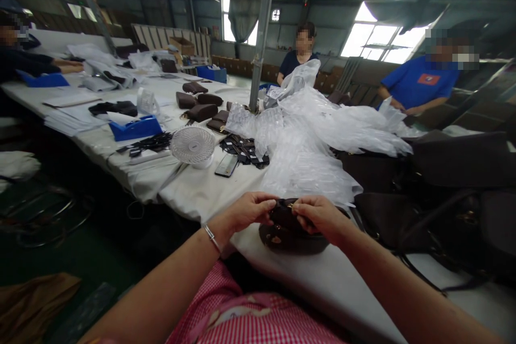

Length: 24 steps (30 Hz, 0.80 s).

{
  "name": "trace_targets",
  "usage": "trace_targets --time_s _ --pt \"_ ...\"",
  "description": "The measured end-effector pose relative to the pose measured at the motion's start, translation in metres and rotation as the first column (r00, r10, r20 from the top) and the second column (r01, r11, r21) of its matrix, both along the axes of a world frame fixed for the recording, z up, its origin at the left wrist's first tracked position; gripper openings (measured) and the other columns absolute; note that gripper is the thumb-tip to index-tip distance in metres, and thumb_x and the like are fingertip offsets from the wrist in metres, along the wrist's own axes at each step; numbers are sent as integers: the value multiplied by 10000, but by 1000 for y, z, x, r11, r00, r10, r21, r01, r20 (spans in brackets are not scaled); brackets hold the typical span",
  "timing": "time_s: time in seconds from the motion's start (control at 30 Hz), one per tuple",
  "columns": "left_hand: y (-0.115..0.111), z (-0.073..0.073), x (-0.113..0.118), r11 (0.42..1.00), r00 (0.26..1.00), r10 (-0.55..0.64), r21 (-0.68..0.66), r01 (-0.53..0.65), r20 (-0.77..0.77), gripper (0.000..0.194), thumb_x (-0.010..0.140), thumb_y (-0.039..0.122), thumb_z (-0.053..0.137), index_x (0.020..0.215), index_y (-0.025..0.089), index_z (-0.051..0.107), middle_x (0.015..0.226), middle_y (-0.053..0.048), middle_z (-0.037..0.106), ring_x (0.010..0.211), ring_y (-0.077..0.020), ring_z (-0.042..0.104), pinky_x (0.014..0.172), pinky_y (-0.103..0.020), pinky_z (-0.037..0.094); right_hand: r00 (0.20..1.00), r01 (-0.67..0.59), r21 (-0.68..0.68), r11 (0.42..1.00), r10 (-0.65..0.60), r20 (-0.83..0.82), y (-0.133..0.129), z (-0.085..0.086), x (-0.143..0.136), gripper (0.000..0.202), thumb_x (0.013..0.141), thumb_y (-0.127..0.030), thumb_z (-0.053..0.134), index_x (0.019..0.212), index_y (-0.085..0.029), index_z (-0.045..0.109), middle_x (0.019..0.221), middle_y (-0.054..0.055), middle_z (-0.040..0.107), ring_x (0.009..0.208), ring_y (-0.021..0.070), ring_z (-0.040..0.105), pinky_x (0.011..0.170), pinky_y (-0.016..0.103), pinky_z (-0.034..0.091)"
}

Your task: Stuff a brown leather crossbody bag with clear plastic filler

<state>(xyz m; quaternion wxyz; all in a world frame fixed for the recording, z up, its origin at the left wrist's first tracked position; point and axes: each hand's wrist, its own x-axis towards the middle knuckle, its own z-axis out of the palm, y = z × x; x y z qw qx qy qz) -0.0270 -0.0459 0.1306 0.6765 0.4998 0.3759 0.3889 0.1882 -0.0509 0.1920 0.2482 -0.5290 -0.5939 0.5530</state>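
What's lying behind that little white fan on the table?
Behind the white fan lie a blue tray and brown pouches on the white table. The fan hides whatever sits directly behind it.

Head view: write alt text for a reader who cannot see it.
Left hand and right hand pinch the top of a small dark brown leather bag at the edge of a long white-covered table. Behind it lie crumpled clear plastic bags and a small white fan.
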Motion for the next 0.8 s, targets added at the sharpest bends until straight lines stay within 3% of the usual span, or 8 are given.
trace_targets --time_s 0.17,0.3,0.4,0.5,0.57,0.67,0.8 --pt "8 8 5 999 997 -5 -45 2 -82 464 722 397 830 1074 136 678 766 -8 681 538 -77 601 584 -239 558 1000 -4 24 1000 4 15 -1 0 0 195 691 -366 615 681 -174 588 465 -42 537 365 71 397 391 203 244" --pt "16 19 9 999 967 -29 -19 25 -255 248 759 242 745 937 119 624 622 10 646 493 -106 609 525 -235 558 999 -36 34 999 34 38 -1 0 1 160 692 -334 586 676 -175 592 461 -47 531 360 69 393 390 202 240" --pt "23 28 19 998 888 -44 16 57 -458 218 696 115 680 887 132 576 538 34 594 439 -133 599 451 -228 527 995 -72 58 996 67 78 -2 1 -1 153 706 -321 569 651 -179 582 455 -45 525 364 73 395 391 209 247" --pt "26 30 29 992 781 16 108 67 -625 246 639 67 642 857 146 561 509 59 534 410 -147 585 397 -217 485 990 -68 100 993 55 133 -3 2 -5 145 721 -297 555 633 -183 573 457 -43 523 373 78 398 393 215 257" --pt "23 26 30 987 812 64 158 36 -580 225 637 78 642 828 153 551 548 64 517 429 -132 568 396 -218 484 987 -50 117 992 31 158 -4 3 -7 133 721 -274 547 624 -186 567 457 -39 526 376 83 403 395 220 264" --pt "13 18 21 983 957 38 182 15 -288 177 719 143 636 889 150 583 641 65 478 527 -94 535 502 -240 554 988 -33 101 994 17 150 -6 4 -8 131 725 -250 533 618 -183 567 446 -31 526 365 88 405 399 230 260" --pt "-7 12 -6 972 991 -64 219 89 -120 416 758 215 686 1168 181 622 808 50 506 683 -85 558 702 -258 592 992 -38 80 996 28 127 -6 5 -6 151 752 -254 516 643 -175 586 450 -26 532 366 87 408 408 234 253"
